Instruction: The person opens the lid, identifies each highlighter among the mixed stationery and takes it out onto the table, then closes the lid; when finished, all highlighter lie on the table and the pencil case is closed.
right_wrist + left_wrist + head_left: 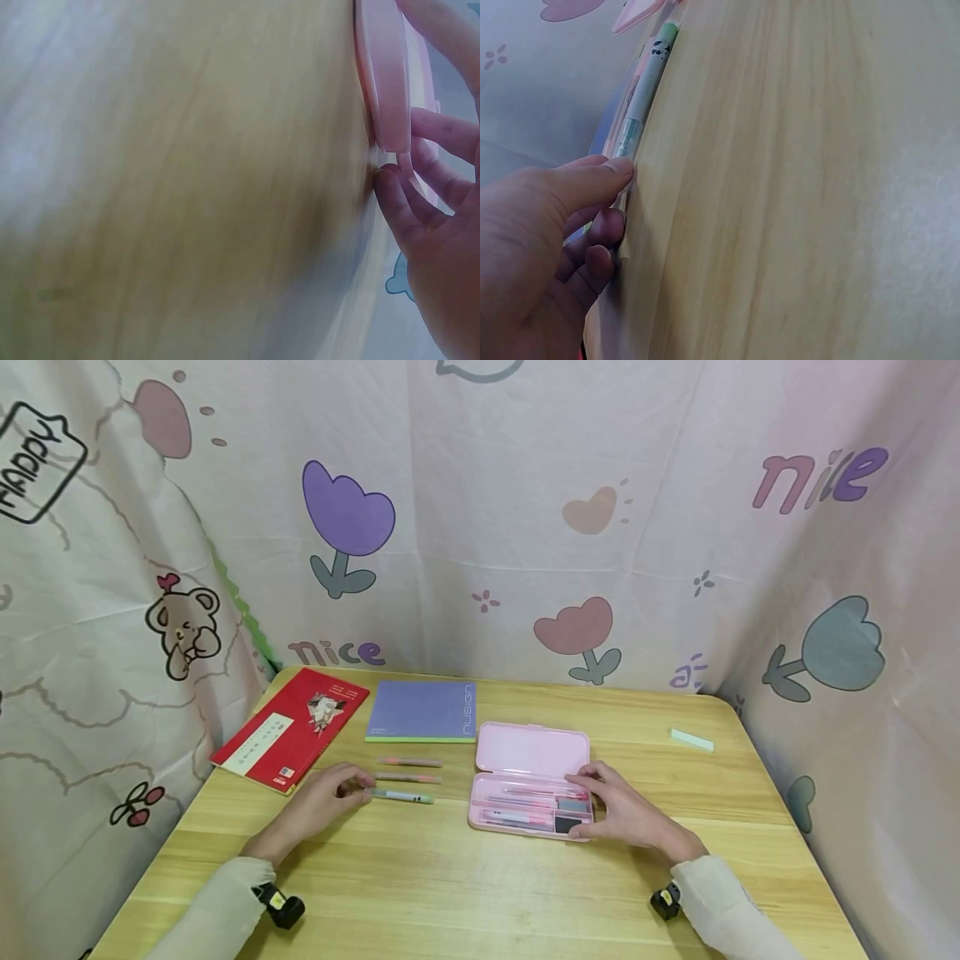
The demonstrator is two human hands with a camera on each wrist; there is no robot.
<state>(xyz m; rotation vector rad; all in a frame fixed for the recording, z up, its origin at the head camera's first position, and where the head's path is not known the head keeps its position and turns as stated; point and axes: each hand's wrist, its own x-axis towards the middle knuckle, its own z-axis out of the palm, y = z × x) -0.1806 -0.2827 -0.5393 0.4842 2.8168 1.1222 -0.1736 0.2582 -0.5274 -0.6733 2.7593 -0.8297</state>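
Head view: pink pencil case (532,748) lies open on the table (450,893), right of three loose pens. Looks partway: several pens (517,817) already in the case; left outside are the green-tipped pen (405,796), middle pen (408,778) and far pen (409,762). Left hand (326,797) pinches the green-tipped pen's left end between thumb and fingers. Right hand (630,812) grips the case's right end, fingers spread, thumb at the near corner. Count: one case, three loose pens, one red booklet (296,731), one purple notebook (422,710), one pale strip (692,741). Pens inside too small to count.
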